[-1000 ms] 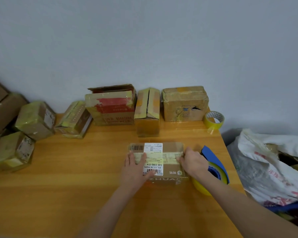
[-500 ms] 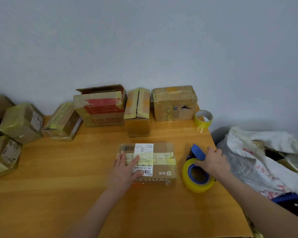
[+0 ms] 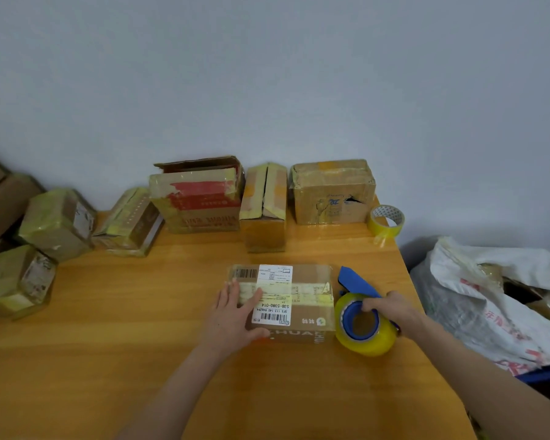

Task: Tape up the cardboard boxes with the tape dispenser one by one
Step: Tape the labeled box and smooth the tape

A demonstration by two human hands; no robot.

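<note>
Yellowish tape (image 3: 311,295) crosses the top of the box (image 3: 302,319) in front of us from end to end, running over its white label (image 3: 273,308). Half a second ago the tape dispenser (image 3: 353,319) had been drawn off to the right of the box, well apart from it. It has come back, and its roll sits touching or just beside the box's right end (we cannot tell which). The right hand (image 3: 391,308) holds it from above, grip curled round the blue frame. The left hand (image 3: 232,315) has stayed on the box's left end, grip spread, fingers straight and flat on the tape. We judge that the tape was cut free. This box is either due a second pass or is nearly done, and we cannot say which.

Now the count.
- **Under the hands:** one box, lying on the worktop (image 3: 140,328).
- **Behind it, along the wall:** four more, a leaning box (image 3: 127,220), a red-printed box (image 3: 197,201), a narrow box (image 3: 264,208) and a torn box (image 3: 332,192).
- **Far to its left, past the worktop's end:** a pile of boxes (image 3: 58,220) in which we make out at least four, mostly wrapped in yellowish tape.
- **Tape:** one dispenser, and one spare roll (image 3: 386,222) behind and to the right of the box.
- **To its right, beyond the worktop's edge:** one white bag (image 3: 477,300).
</note>
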